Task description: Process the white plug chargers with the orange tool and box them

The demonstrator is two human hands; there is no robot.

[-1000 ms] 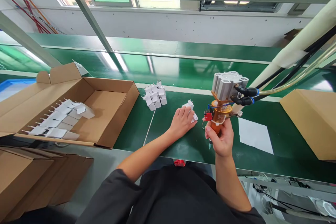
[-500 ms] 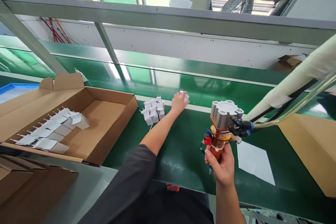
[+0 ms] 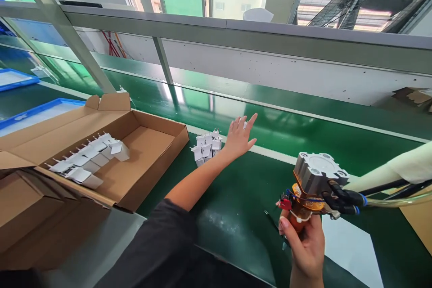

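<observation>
My left hand (image 3: pixel 239 138) reaches out over the belt's near edge with its fingers spread. A bit of a white plug adapter (image 3: pixel 245 124) shows between the fingers; most of it is hidden behind them. Just left of that hand, a cluster of white plug adapters (image 3: pixel 206 147) stands with prongs pointing up and small white flaps sticking out. My right hand (image 3: pixel 305 243) is closed around an air-hose hand tool (image 3: pixel 303 207) with an orange-brown body, a square silver cylinder on top and a red part at its side.
An open cardboard box (image 3: pixel 151 144) at left holds a row of white adapters (image 3: pixel 89 157). Blue trays (image 3: pixel 43 110) lie beyond it. A thick wrapped hose (image 3: pixel 398 168) runs right from the tool. White paper (image 3: pixel 351 247) and a thin dark tool (image 3: pixel 270 220) lie on the green table.
My left hand's fingers have spread from around a white adapter. The view has turned left, and the tool in my right hand now sits lower and further right in the picture.
</observation>
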